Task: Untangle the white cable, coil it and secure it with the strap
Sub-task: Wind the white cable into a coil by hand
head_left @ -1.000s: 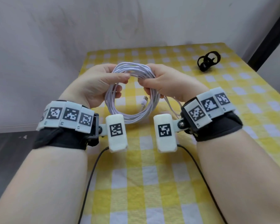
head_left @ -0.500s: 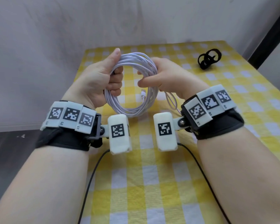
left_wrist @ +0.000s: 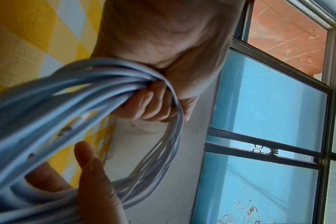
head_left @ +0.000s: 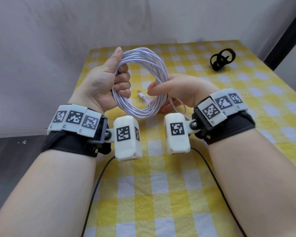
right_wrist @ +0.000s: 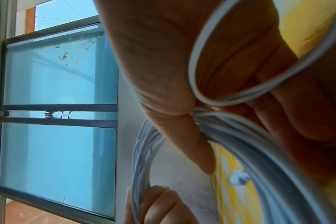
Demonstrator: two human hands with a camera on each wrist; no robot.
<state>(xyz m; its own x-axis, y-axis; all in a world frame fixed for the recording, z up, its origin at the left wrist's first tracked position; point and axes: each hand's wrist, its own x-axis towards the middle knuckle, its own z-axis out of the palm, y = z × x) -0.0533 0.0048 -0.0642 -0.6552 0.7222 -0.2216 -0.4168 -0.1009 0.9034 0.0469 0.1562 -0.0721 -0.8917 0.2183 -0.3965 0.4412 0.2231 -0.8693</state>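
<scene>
The white cable (head_left: 144, 109) is wound into a round coil that stands upright above the table between my hands. My left hand (head_left: 109, 82) grips the coil's left side in a fist, thumb pointing up. My right hand (head_left: 169, 89) pinches the coil's right side between thumb and fingers, and a loose loop (head_left: 178, 105) hangs near that wrist. A plug end (head_left: 141, 95) dangles inside the ring. The left wrist view shows the cable (left_wrist: 90, 84) bunched in curled fingers (left_wrist: 150, 104). The right wrist view shows the strands (right_wrist: 249, 136) under the thumb. The black strap (head_left: 221, 59) lies at the table's far right.
A yellow and white checked cloth (head_left: 161, 194) covers the table. A pale wall stands close behind it, and a dark floor shows to the left. Two thin black wires (head_left: 96, 189) run from the wrist cameras toward me across the cloth.
My left hand has shifted from pinching the coil's top to gripping its left side in a fist. My right hand slid down the right side. The coil now stands more upright.
</scene>
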